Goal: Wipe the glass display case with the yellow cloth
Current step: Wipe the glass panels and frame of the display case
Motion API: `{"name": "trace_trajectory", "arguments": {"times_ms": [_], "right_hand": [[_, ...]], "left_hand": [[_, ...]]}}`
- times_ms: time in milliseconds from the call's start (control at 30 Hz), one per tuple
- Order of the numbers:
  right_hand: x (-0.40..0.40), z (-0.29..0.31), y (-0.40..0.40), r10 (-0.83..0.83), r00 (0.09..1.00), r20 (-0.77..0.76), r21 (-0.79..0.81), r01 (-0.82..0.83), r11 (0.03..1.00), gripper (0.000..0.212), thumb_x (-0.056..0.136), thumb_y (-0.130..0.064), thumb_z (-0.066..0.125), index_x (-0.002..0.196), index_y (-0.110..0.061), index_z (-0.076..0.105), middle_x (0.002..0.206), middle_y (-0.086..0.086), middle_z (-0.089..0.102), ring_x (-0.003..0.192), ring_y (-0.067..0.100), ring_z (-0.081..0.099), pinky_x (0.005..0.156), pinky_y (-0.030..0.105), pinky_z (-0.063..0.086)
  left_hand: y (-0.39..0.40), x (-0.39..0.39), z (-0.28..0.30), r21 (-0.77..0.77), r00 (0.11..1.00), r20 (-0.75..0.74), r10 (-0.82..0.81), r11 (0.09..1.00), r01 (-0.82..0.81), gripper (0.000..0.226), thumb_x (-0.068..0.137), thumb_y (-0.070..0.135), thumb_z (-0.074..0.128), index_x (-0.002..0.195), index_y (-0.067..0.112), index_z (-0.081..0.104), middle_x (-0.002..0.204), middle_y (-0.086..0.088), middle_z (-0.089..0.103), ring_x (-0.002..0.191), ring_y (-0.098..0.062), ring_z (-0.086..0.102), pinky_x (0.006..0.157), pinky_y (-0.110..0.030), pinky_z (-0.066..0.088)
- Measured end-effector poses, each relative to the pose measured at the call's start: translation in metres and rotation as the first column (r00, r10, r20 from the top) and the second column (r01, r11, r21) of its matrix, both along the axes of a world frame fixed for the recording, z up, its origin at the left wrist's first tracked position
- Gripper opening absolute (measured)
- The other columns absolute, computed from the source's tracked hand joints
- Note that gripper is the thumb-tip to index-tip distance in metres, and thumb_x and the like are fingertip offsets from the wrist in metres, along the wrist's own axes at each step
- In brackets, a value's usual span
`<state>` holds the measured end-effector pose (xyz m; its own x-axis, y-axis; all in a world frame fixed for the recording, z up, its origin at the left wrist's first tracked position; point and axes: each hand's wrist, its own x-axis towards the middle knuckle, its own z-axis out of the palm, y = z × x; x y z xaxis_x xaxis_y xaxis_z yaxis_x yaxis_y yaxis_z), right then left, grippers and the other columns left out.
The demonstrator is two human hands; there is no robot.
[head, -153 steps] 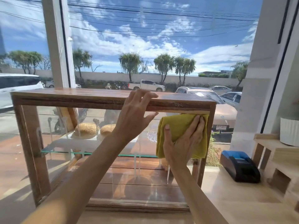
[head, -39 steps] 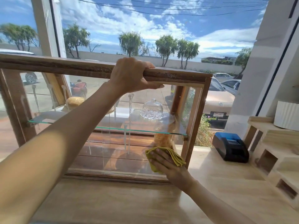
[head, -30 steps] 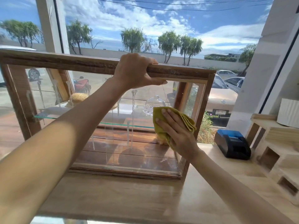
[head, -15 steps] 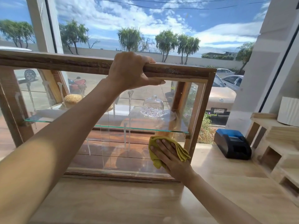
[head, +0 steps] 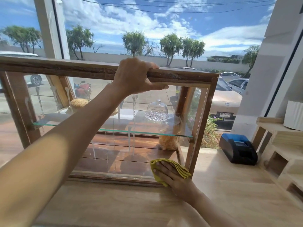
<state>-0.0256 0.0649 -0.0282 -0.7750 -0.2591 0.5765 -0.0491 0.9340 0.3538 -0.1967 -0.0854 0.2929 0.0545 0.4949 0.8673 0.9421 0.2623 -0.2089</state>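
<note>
Wiping is under way at the bottom right corner of the front pane: the right hand lies flat, fingers straight, pressing the yellow cloth against the glass just above the lower wooden rail. The left hand curls over the top rail of the glass display case, fingers on top and thumb under the lip, steadying it.

As a judgement, the job is partway done. The pane near the right post looks fairly clear, but pale vertical streaks run down the middle and left of the case; whether they sit on the front glass or behind it I cannot tell. If on the front, that stretch is left, as are the side pane and the top.

The case is a box of rough, dark, weathered wood framing thin clear panes, with a green-edged glass shelf across its middle. On the shelf stands a small domed glass cover with a knob and a dimpled base. The cloth is soft, folded in several layers. The bench is pale, smooth, lightly grained wood; the case stands toward its far edge.
</note>
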Motion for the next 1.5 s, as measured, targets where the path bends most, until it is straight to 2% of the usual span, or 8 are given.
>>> {"name": "trace_trajectory", "arguments": {"times_ms": [167,367,467,633,833,1033,1267,1500], "right_hand": [[0.012,0.026,-0.01,0.033,0.99,-0.135,-0.067,-0.042,0.997,0.044,0.098,-0.008,0.038,0.142,-0.013,0.04,0.149,0.011,0.037,0.142,0.028,0.028,0.11,0.043,0.034],[-0.007,0.11,-0.026,0.092,0.942,-0.324,-0.077,-0.123,0.989,0.043,0.104,-0.017,0.032,0.147,-0.016,0.03,0.156,0.007,0.023,0.142,0.027,0.027,0.117,0.04,0.024],[-0.024,0.141,-0.035,0.113,0.94,-0.321,-0.043,-0.134,0.99,0.038,0.106,-0.023,0.028,0.14,-0.01,0.037,0.15,0.009,0.031,0.142,0.028,0.027,0.115,0.042,0.027],[-0.053,0.177,-0.043,0.108,0.94,-0.323,-0.042,-0.128,0.991,0.04,0.106,-0.022,0.022,0.138,-0.006,0.04,0.148,0.016,0.035,0.142,0.03,0.026,0.115,0.045,0.027],[-0.073,0.208,-0.046,0.009,0.959,-0.284,0.029,0.0,1.0,0.046,0.104,-0.024,0.019,0.141,-0.007,0.042,0.15,0.012,0.036,0.141,0.026,0.029,0.114,0.046,0.028],[-0.081,0.216,-0.051,0.019,0.959,-0.281,0.048,-0.006,0.999,0.048,0.104,-0.026,0.02,0.139,-0.006,0.045,0.148,0.012,0.038,0.14,0.025,0.031,0.116,0.042,0.025],[-0.086,0.196,-0.046,0.065,0.957,-0.283,0.089,-0.042,0.995,0.044,0.094,-0.01,0.049,0.138,-0.007,0.046,0.148,0.009,0.038,0.14,0.024,0.033,0.115,0.042,0.028],[-0.082,0.172,-0.043,0.073,0.981,-0.182,0.155,-0.045,0.987,0.049,0.095,-0.009,0.041,0.144,-0.012,0.034,0.151,0.007,0.032,0.142,0.02,0.028,0.117,0.038,0.024]], "left_hand": [[-0.002,-0.002,0.002,-0.12,1.0,-0.017,-0.022,0.993,0.02,0.072,0.069,0.079,0.045,0.104,0.022,0.071,0.068,0.005,0.071,0.06,-0.014,0.065,0.063,-0.023,0.051],[-0.03,-0.031,0.012,-0.233,0.996,-0.085,0.026,0.971,-0.045,0.07,0.071,0.075,0.051,0.106,0.017,0.069,0.071,0.001,0.071,0.06,-0.016,0.065,0.059,-0.02,0.044],[-0.048,-0.051,0.016,-0.265,0.991,-0.118,0.065,0.96,-0.095,0.066,0.073,0.071,0.055,0.106,0.015,0.069,0.071,0.0,0.071,0.059,-0.017,0.065,0.057,-0.02,0.043],[-0.067,-0.076,0.014,-0.224,0.985,-0.162,0.059,0.97,-0.095,0.077,0.072,0.078,0.036,0.102,0.014,0.066,0.072,-0.002,0.07,0.06,-0.02,0.065,0.057,-0.032,0.055],[-0.068,-0.084,0.01,-0.167,0.979,-0.202,0.022,0.984,-0.057,0.071,0.076,0.076,0.038,0.095,0.015,0.069,0.065,0.002,0.068,0.054,-0.016,0.064,0.054,-0.025,0.052],[-0.067,-0.088,0.01,-0.165,0.985,-0.171,-0.006,0.986,-0.023,0.074,0.075,0.078,0.034,0.098,0.016,0.068,0.07,0.002,0.069,0.057,-0.016,0.064,0.057,-0.031,0.055],[-0.066,-0.089,0.006,-0.115,0.985,-0.172,0.022,0.992,-0.043,0.079,0.073,0.081,0.032,0.097,0.016,0.07,0.071,0.001,0.071,0.059,-0.018,0.065,0.057,-0.027,0.052],[-0.067,-0.087,0.005,-0.109,0.984,-0.178,0.012,0.994,-0.032,0.073,0.075,0.077,0.037,0.093,0.015,0.071,0.063,0.001,0.068,0.053,-0.017,0.062,0.054,-0.023,0.046]]}}
